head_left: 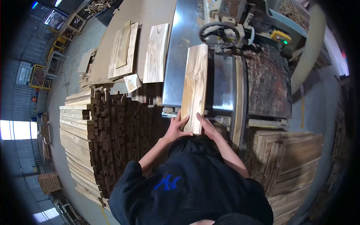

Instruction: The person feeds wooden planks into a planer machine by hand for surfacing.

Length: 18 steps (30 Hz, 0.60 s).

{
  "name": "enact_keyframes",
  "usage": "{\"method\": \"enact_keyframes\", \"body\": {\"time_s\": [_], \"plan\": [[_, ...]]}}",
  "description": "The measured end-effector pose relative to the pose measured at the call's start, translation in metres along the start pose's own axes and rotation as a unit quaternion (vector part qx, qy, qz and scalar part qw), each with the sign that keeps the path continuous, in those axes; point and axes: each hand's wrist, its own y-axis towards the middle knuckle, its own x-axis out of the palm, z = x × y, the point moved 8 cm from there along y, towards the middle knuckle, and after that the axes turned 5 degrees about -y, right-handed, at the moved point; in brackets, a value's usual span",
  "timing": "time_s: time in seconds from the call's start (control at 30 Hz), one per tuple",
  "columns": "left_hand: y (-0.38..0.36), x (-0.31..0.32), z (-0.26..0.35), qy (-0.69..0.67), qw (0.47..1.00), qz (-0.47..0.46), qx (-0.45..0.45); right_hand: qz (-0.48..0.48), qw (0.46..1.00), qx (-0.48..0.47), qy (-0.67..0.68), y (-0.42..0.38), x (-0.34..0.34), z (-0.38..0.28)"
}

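Note:
A long wooden board [195,82] with streaked grain lies lengthwise over the metal machine table [176,67], its near end close to my body. My left hand [177,126] grips the board's near left corner, thumb on the top face. On the opposite edge, my right hand [207,125] presses against the side near the same end, with its fingers partly hidden. The board's far end reaches toward a dark handwheel [219,34] on the machine.
More boards [156,52] lie on the brown side table [150,13] at left. A tall stack of wood strips [78,131] stands at my left, and stacked planks [288,161] at my right. A ribbed hose [311,45] hangs beyond a yellow control box [280,37] with a green light.

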Motion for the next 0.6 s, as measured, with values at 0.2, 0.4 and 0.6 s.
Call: {"method": "enact_keyframes", "body": {"time_s": [0.2, 0.4, 0.6], "plan": [[-0.026, 0.060, 0.006, 0.111, 0.988, -0.099, 0.040, 0.059, 0.978, -0.004, 0.198, -0.052, -0.027, 0.107], [0.010, 0.093, 0.038, 0.010, 0.996, -0.067, 0.065, 0.266, 0.929, -0.163, 0.198, -0.093, -0.062, 0.100], [0.012, 0.124, 0.046, -0.676, 0.659, -0.139, -0.299, 0.306, 0.828, -0.380, -0.278, -0.157, -0.006, -0.001]]}}
